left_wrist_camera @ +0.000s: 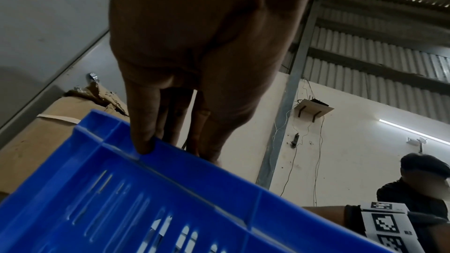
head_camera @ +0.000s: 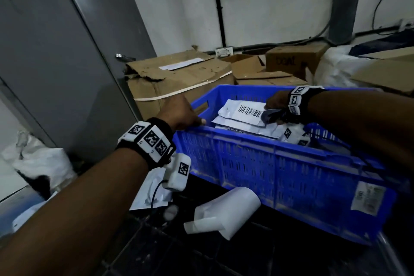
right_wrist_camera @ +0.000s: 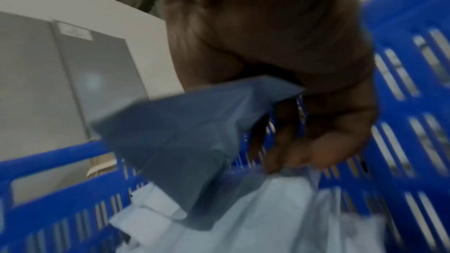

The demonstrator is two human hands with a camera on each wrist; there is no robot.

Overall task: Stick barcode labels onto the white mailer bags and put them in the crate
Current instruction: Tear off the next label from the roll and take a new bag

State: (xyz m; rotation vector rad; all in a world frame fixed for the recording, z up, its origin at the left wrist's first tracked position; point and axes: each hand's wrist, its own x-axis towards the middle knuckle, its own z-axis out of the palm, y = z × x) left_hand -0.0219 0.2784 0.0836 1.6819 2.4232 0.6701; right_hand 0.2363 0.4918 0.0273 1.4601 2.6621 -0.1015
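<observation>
A blue slotted crate [head_camera: 246,163] holds several white mailer bags. The top mailer bag [head_camera: 226,110] lies flat and carries a barcode label [head_camera: 249,111]. My right hand [head_camera: 276,107] is inside the crate and pinches that bag's right edge, where a grey inner flap [right_wrist_camera: 194,141] folds up. In the blurred right wrist view my right hand's fingers [right_wrist_camera: 292,151] curl onto the white bag [right_wrist_camera: 255,209]. My left hand [head_camera: 190,119] rests on the crate's near left corner. Its fingers [left_wrist_camera: 146,141] lie straight on the crate's rim [left_wrist_camera: 170,161].
Torn cardboard boxes [head_camera: 179,78] stand behind the crate, and a grey door [head_camera: 56,63] is to the left. A curled roll of white paper [head_camera: 224,213] lies in front of the crate. Crumpled white bags [head_camera: 42,163] sit low on the left. Another person [left_wrist_camera: 426,184] is nearby.
</observation>
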